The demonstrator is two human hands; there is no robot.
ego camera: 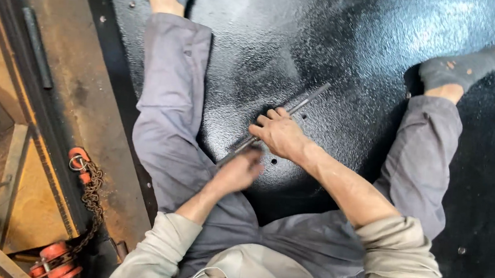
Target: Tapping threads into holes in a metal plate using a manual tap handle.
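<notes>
Both hands, left hand (243,169) and right hand (279,133), closed around the metal rod (298,105) lying on the black plate (351,41). Rod could skid, probably slick surface near the hole (273,160).

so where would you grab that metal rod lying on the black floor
Grip the metal rod on its bare far stretch, from above: it lies flat on the black floor, running diagonally. The right hand and left hand already cover its near half.

Metal rod (298,104) – dull grey, smooth. Floor plate (340,40) – black-coated, glossy, pebbled texture. Chain (93,194) – rusty metal links. Trousers (171,90) – matt grey cloth. Side beam (79,82) – rusted, rough steel.
</notes>
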